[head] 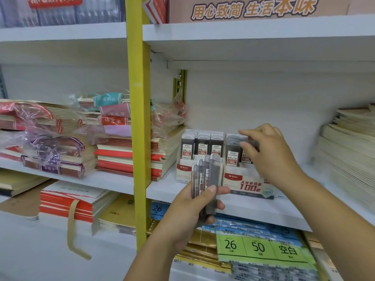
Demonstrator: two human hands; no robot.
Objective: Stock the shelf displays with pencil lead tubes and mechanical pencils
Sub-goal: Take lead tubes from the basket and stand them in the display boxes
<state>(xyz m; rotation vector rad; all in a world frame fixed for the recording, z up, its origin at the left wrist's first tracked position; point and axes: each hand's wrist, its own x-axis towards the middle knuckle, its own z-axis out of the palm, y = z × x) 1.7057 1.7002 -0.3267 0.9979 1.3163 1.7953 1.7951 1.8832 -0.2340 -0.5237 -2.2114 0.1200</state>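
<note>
Left display box (183,171) looks full — right display box (248,186) part-stocked. Right grip (269,153) pinches one lead tube (251,143) above it; left grip (188,213) clasps spare tube stack (210,177). Pencils unseen.

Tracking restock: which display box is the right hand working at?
The right-side 0.7 box: the right hand pinches a tube above it, not the 0.5 box.
</note>
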